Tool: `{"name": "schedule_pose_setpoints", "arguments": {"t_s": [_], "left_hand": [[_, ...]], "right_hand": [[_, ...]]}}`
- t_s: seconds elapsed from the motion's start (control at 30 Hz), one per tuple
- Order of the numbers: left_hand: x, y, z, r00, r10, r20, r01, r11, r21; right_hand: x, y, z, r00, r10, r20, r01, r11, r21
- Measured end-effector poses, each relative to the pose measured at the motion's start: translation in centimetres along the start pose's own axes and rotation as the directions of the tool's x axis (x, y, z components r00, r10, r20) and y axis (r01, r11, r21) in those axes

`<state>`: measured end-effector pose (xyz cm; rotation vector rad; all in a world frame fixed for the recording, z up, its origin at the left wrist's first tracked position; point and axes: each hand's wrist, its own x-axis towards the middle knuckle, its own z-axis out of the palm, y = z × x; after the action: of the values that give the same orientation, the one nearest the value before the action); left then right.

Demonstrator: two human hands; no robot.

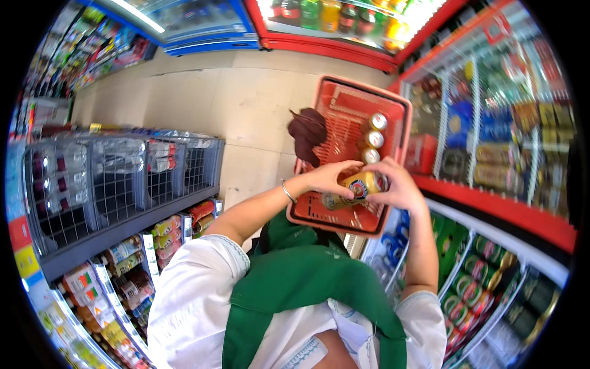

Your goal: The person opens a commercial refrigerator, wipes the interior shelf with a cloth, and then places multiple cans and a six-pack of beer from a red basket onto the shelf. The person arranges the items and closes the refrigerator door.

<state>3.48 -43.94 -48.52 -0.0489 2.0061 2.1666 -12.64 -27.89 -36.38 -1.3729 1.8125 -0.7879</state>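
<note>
A gold beer can (361, 185) with a round blue emblem lies tilted between my two hands, above a red plastic shopping basket (350, 85). My left hand (329, 179) curls around its left end, thumb underneath. Around the end with the rim, my right hand (402, 187) has its fingers and thumb on either side. Inside the basket, three cans (374, 139) stand in a row along the right side, silver tops up. Some gold surface shows below the held can; whether it belongs to another can I cannot tell.
Dark maroon cloth (308, 133) is at the basket's left rim. Glass-door drink coolers, one blue (212, 46) and one red (322, 44), stand ahead. A red-framed cooler (484, 203) and shelved cans (465, 286) line the right. Wire-fronted shelving (124, 184) with packaged drinks runs along the left.
</note>
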Motion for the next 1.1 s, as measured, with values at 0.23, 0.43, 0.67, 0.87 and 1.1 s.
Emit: {"name": "schedule_pose_setpoints", "arguments": {"t_s": [0.23,0.43,0.67,0.87,1.1], "left_hand": [[1.8,8.5,8.7,0.966,0.057,0.254,0.115,0.782,-0.612],[3.4,11.8,15.6,0.918,-0.057,0.393,0.283,0.789,-0.546],[3.3,16.8,23.4,0.933,-0.082,0.351,0.255,0.838,-0.482],[3.6,26.0,27.6,0.717,0.435,0.544,-0.133,0.852,-0.506],[3.7,45.9,36.2,0.309,0.796,0.52,-0.793,0.518,-0.321]], "right_hand": [[-10.3,-4.7,-2.8,0.884,0.218,-0.414,0.032,0.855,0.518],[-17.6,-7.6,0.4,0.573,0.379,-0.727,0.26,0.757,0.6],[-24.8,-11.1,1.1,0.286,0.396,-0.873,0.021,0.908,0.419],[-30.9,-21.8,-4.0,0.149,0.138,-0.979,-0.179,0.978,0.11],[-40.0,-37.9,-12.3,0.003,-0.475,-0.88,-0.283,0.844,-0.456]]}}
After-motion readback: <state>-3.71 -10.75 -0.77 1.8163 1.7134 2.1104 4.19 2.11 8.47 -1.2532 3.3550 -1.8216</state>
